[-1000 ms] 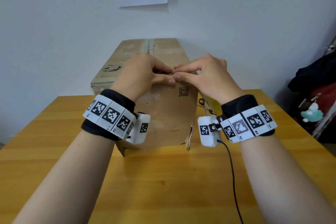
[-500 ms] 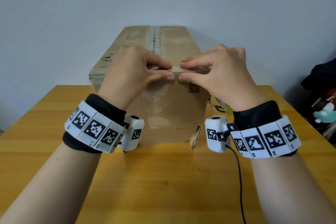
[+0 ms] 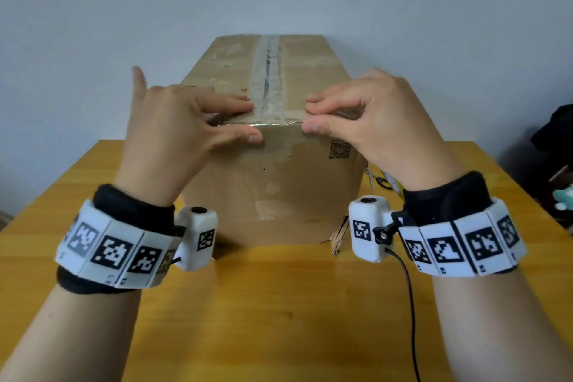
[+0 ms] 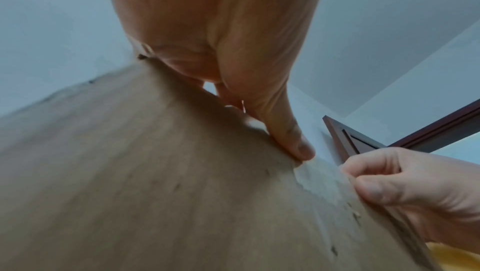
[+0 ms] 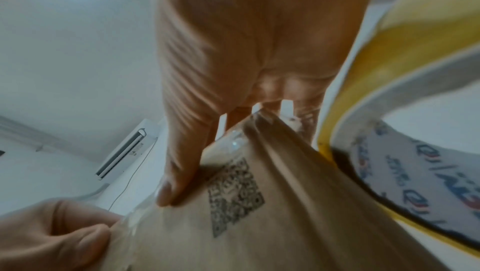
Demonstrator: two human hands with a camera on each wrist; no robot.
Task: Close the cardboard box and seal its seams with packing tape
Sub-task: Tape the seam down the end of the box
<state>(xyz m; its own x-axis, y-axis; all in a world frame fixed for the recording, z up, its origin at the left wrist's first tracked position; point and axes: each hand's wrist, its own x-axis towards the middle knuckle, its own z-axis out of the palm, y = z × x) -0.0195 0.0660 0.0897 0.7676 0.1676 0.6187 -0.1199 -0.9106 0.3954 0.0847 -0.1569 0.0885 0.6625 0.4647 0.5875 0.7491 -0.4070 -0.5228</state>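
The closed cardboard box (image 3: 273, 183) stands on the wooden table (image 3: 279, 319), with pale tape (image 3: 266, 71) running along its top centre seam. A glossy clear tape strip (image 3: 279, 123) lies across the near top edge. My left hand (image 3: 252, 121) presses there, fingers on top, thumb (image 4: 293, 144) on the front face, little finger lifted. My right hand (image 3: 310, 115) presses the same edge a little to the right, its thumb (image 5: 176, 177) beside the printed QR code (image 5: 233, 197). Both hands flank the seam.
Scissors (image 3: 376, 180) and a yellow tape roll (image 5: 389, 111) lie behind the box's right side. A black cable (image 3: 409, 304) trails from my right wrist across the table. Dark bags (image 3: 555, 133) sit off the table's right edge. The wall stands close behind the box.
My two hands, meeting at the middle of the near top edge a second ago, have slid apart along it. The taped seam between them now shows.
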